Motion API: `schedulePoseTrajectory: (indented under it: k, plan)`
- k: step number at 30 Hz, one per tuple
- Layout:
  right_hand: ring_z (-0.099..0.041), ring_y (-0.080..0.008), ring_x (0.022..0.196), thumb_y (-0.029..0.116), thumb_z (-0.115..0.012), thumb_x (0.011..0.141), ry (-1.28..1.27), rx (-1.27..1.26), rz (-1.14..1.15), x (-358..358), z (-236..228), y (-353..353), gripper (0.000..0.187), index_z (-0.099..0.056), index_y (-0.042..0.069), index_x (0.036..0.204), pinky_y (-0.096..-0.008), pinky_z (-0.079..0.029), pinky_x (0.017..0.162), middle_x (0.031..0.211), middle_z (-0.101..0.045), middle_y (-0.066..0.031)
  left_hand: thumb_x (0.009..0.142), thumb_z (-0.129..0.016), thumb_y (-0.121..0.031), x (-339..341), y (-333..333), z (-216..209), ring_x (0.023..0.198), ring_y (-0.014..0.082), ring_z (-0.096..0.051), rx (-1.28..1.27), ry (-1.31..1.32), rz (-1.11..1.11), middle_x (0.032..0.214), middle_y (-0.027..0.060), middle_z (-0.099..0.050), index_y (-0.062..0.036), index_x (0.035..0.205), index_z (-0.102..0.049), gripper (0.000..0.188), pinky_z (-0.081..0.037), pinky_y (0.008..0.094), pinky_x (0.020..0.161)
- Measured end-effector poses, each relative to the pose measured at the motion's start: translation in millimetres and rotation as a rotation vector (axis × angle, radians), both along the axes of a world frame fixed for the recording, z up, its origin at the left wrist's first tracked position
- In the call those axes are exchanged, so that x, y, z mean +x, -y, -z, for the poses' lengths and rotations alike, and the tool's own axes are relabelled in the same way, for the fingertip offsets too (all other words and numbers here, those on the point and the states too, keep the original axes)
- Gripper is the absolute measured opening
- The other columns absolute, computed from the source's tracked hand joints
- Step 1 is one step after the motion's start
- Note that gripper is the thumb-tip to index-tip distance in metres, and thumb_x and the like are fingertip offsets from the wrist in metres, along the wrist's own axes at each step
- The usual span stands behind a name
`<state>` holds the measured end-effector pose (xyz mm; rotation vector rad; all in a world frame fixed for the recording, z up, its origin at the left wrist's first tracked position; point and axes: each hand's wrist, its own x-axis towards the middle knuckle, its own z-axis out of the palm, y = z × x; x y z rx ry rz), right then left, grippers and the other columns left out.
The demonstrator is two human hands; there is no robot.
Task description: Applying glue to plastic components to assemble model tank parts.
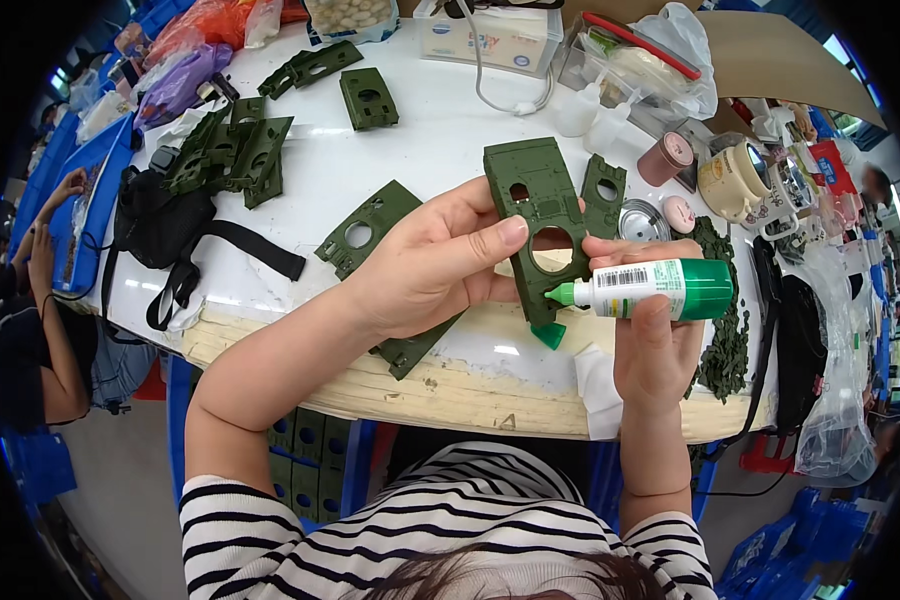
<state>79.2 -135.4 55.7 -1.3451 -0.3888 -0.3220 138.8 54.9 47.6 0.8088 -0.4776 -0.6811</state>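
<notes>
My left hand (425, 255) grips a dark green plastic model tank hull part (532, 185) by its left side, thumb on top. The part has a large round hole and is raised over the table. Closed around a white and green glue bottle (660, 288), my right hand (660, 350) tips it sideways. The bottle's light green nozzle points left over the part's near end; whether it touches cannot be told. A green cap (548, 336) lies just below the part. Similar parts lie near my hands, one (375, 228) to the left and another (604, 190) behind.
More green parts (368, 98) lie toward the back and left, near a black strapped bag (160, 225). Small dark green pieces (727, 350) are heaped at the right, by mugs (732, 180) and a pink-lidded jar (665, 158). A person's hand (70, 187) works at a blue tray (105, 190).
</notes>
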Motion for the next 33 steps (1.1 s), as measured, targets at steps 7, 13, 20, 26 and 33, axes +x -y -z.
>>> schedulePoseTrajectory:
  k: [7,13,20,26,33]
  plan:
    - [-0.059,-0.0282,0.102,0.025,-0.066,0.085,-0.012,-0.002,0.006,-1.1,-1.0,-1.4,0.036,-0.049,-0.002,0.102,-0.0406,-0.047,0.09,0.095,-0.061,-0.0159,0.096,-0.043,-0.022,-0.2,-0.7,0.5,0.123,0.0235,-0.046,-0.004,0.005,0.003,0.139,0.0141,-0.039,-0.0073,0.139,-0.029,0.047,-0.048,0.0398,0.094]
    - [-0.059,-0.0282,0.101,0.025,-0.066,0.085,-0.008,-0.014,0.011,-1.4,-0.8,-1.8,0.036,-0.049,-0.001,0.101,-0.0419,-0.045,0.092,0.094,-0.06,-0.0152,0.096,-0.045,-0.022,-0.7,-0.8,0.5,0.122,0.0224,-0.047,0.009,0.0,-0.001,0.138,0.013,-0.04,-0.0076,0.139,-0.03,0.047,-0.047,0.0391,0.094]
    - [-0.059,-0.0282,0.101,0.025,-0.066,0.084,0.004,-0.027,0.009,-1.2,-0.1,-1.2,0.035,-0.05,-0.002,0.101,-0.0426,-0.045,0.093,0.094,-0.06,-0.0151,0.096,-0.044,-0.022,-0.3,-0.5,0.2,0.122,0.0223,-0.047,0.015,0.009,-0.002,0.138,0.013,-0.04,-0.0079,0.138,-0.03,0.047,-0.047,0.0392,0.095]
    - [-0.059,-0.0287,0.101,0.028,-0.063,0.086,-0.004,-0.029,0.005,-0.3,-1.1,-0.2,0.035,-0.05,-0.001,0.1,-0.0421,-0.045,0.092,0.093,-0.062,-0.0155,0.096,-0.043,-0.022,-0.2,-0.4,1.5,0.123,0.0233,-0.046,0.0,-0.002,0.002,0.139,0.014,-0.039,-0.0077,0.139,-0.03,0.047,-0.047,0.0399,0.095]
    - [-0.059,-0.0285,0.102,0.028,-0.062,0.087,-0.027,0.0,0.001,-2.1,-1.6,-1.5,0.033,-0.051,-0.001,0.099,-0.0413,-0.045,0.091,0.092,-0.063,-0.016,0.097,-0.043,-0.023,0.4,-1.5,-0.5,0.123,0.0242,-0.046,0.014,-0.008,0.012,0.139,0.0153,-0.039,-0.007,0.139,-0.03,0.047,-0.047,0.0402,0.095]
